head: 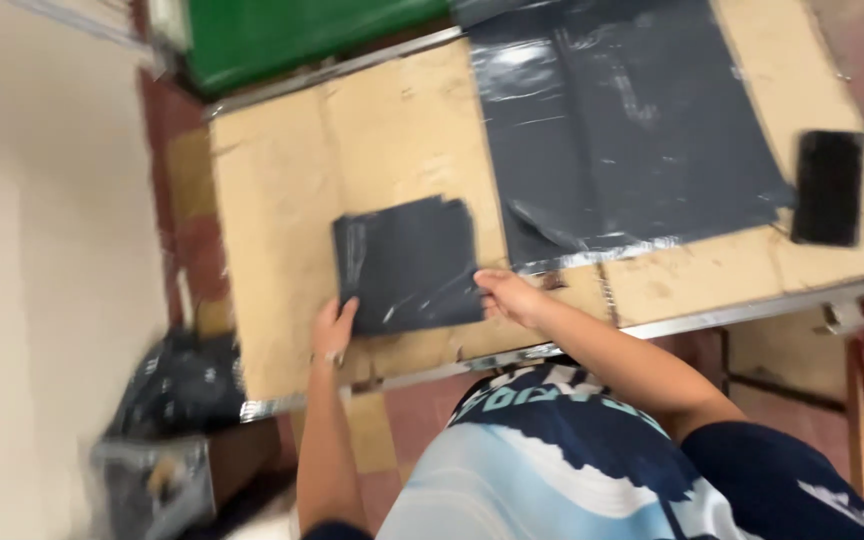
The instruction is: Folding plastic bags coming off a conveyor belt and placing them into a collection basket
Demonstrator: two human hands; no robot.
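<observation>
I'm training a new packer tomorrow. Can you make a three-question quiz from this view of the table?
1. True or false: both hands touch the folded dark plastic bag.
2. What flat black thing lies at the table's far right? A) phone B) scissors C) tape roll
3. What covers the table top?

Key: 1 true, the left hand at its lower left corner, the right hand at its right edge. 2 A, phone. 3 Brown cardboard.
</observation>
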